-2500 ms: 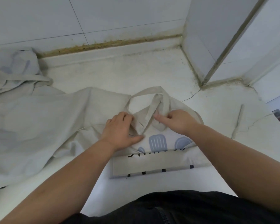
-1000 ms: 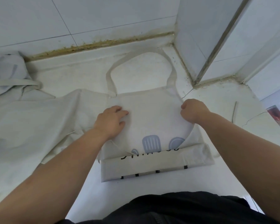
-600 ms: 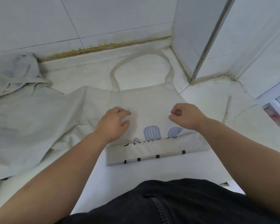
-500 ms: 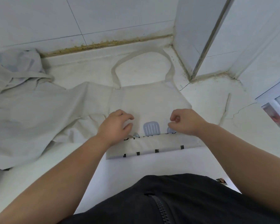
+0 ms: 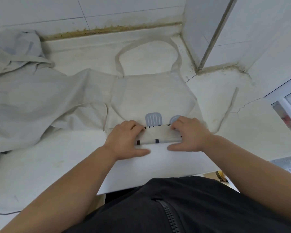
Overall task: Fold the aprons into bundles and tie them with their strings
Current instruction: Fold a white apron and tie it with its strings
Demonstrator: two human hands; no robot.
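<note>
The fingers (image 5: pixel 133 126) of the left hand (image 5: pixel 124 140) are curled over the far side of the folded edge (image 5: pixel 158 134) of the apron (image 5: pixel 151 93). Its thumb lies flat on the table (image 5: pixel 40 165) at the near side, so the fold is held between them. The right hand (image 5: pixel 190 135) grips the right end of the same fold in the same way. A short part of the fold shows between the two hands.

The step in hand seems to be rolling the apron away from the body, toward its far part. To do it well, I think both hands should turn the fold together and by an equal amount, otherwise the roll goes crooked. A light press after each turn would make the bundle tight. The left end of the fold is hidden under the left hand, so I cannot tell if the edges are even there.

Farther out, the neck loop (image 5: pixel 148 39) lies open near the wall and would go into the roll last. One string (image 5: pixel 228 106) lies on the table at the right, apart from the fold. It is better left outside the roll, because it must tie the bundle. A second apron (image 5: pixel 32 101) lies crumpled at the left and touches the first one, so care is needed not to catch it in the roll
</note>
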